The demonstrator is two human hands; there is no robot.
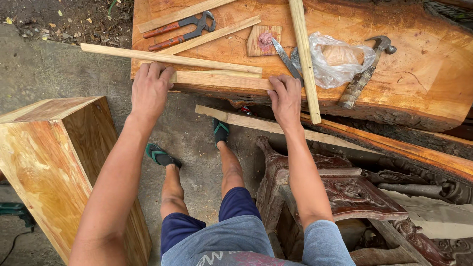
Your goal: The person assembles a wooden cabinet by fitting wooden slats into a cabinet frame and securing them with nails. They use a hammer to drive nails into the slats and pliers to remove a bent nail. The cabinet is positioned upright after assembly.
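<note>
Knees and forearms are seen lowest in view. Short strip (221, 80) is held along the near edge of the slab (423, 69). Left hand (150, 91) is clamped on its left end, fingers curled over the top; right hand (286, 101) is pressed on its right end, fingers together. Step judged: aligning the strip. Next move would call for steady, level pressure from both hands. Pincers (185, 28), hammer (367, 71) and bag (337, 59) lie beyond

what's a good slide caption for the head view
Both bare hands, left hand and right hand, grip a short pale wooden strip on a thick orange wooden slab.
</note>
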